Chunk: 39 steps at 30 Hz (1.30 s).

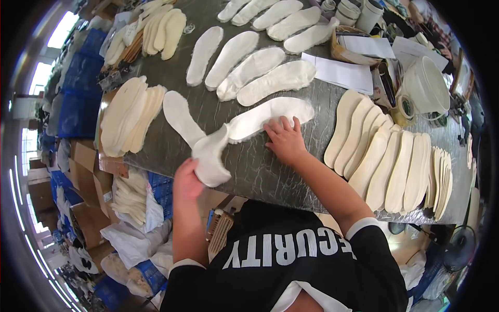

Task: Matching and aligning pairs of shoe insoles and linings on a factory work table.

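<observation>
White fleece insole [270, 115] lies lengthwise leftward from the flat, spread right hand [284, 139] pressing it to the worktop [270, 166]; left hand [188, 179] grips its curled end

Stacked beige insoles [387, 161]; white paper sheets [343, 73]; white bucket [429, 86]; tape roll [406, 108]

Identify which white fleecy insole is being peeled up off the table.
The insole nearest the table edge: the left hand lifts its end, the right hand pins the rest; others lie flat.

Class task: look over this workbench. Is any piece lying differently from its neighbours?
Yes. The white fleecy insole under the right hand lies flat, but its near end is folded up, gripped by the left hand.
</observation>
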Tool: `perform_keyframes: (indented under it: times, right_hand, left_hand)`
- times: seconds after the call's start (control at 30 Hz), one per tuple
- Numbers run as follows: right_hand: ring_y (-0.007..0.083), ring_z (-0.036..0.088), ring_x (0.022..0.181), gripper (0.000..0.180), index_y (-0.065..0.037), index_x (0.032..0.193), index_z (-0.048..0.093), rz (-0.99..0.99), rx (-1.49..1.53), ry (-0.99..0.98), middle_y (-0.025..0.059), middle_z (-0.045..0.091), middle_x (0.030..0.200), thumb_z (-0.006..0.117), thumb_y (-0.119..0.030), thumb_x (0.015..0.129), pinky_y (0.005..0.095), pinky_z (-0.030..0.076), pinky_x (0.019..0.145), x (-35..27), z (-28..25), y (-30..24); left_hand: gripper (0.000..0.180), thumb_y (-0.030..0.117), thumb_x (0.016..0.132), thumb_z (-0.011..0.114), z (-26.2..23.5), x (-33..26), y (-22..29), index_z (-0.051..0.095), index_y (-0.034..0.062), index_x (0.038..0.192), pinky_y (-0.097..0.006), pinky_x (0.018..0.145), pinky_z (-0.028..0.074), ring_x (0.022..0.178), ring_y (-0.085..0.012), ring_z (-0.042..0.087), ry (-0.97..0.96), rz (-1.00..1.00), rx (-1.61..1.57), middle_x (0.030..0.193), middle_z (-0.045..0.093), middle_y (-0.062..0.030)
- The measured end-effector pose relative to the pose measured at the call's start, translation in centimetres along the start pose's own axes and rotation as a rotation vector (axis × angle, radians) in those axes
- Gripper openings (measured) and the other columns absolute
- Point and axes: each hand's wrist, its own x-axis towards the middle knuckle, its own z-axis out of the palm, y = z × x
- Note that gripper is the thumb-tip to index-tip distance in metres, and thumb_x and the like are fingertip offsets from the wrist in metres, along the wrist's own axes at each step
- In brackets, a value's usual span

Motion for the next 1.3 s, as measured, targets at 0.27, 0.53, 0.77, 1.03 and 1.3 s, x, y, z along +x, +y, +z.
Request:
perform_keyframes:
  times: [0.27, 0.53, 0.77, 1.03, 1.3]
  right_hand:
    - [0.0297, 0.037, 0.126, 0.035, -0.02, 0.118, 0.058, 0.082, 0.142, 0.015, 0.0063, 0.045, 0.13, 0.064, -0.028, 0.085, 0.0615, 0.022, 0.107, 0.7, -0.4, -0.6]
    - [0.0329, 0.04, 0.12, 0.033, -0.015, 0.111, 0.062, 0.034, 0.159, 0.353, 0.0077, 0.049, 0.122, 0.061, -0.019, 0.078, 0.0563, 0.028, 0.102, -0.7, 1.2, -0.4]
    - [0.0167, 0.061, 0.091, 0.038, -0.002, 0.117, 0.054, 0.832, 1.917, 0.406, 0.0075, 0.064, 0.101, 0.041, -0.035, 0.102, 0.033, 0.052, 0.08, -9.8, 1.7, -1.0]
    - [0.0109, 0.062, 0.073, 0.024, 0.0, 0.109, 0.058, 1.082, 1.428, 0.504, 0.006, 0.065, 0.087, 0.062, 0.001, 0.085, 0.0258, 0.052, 0.064, -13.2, 0.9, -3.2]
    - [0.0147, 0.062, 0.07, 0.022, -0.001, 0.106, 0.059, 1.114, 1.047, 0.637, 0.0097, 0.063, 0.083, 0.062, -0.001, 0.085, 0.0281, 0.051, 0.064, -16.6, -0.8, -4.1]
  left_hand:
    - [0.037, 0.014, 0.095, 0.051, 4.3, -2.3, 7.6, 0.049, -0.0047, 0.127, -0.036, 0.089, 0.051, 0.105, -0.0262, 0.062, -0.043, 0.382, 0.368, 0.12, 0.061, -0.0177]
    - [0.024, 0.002, 0.089, 0.054, 8.7, 0.8, 6.0, 0.058, -0.0047, 0.112, -0.028, 0.087, 0.046, 0.096, -0.0142, 0.06, -0.713, -0.036, 0.915, 0.107, 0.065, -0.0078]
    - [0.024, 0.013, 0.094, 0.048, 7.7, 7.6, -0.8, 0.06, 0.0037, 0.112, -0.037, 0.08, 0.048, 0.09, -0.0296, 0.063, -0.87, -0.171, 1.553, 0.096, 0.066, -0.0174]
    - [0.03, 0.017, 0.094, 0.047, 8.7, 7.9, -3.8, 0.057, 0.0037, 0.119, -0.045, 0.086, 0.047, 0.104, -0.0371, 0.059, -0.767, 0.287, 1.967, 0.113, 0.063, -0.0196]
    - [0.035, 0.014, 0.087, 0.061, 7.7, 8.3, -2.7, 0.056, 0.0008, 0.119, -0.043, 0.089, 0.044, 0.103, -0.0371, 0.055, -0.731, 0.412, 2.009, 0.106, 0.061, -0.0182]
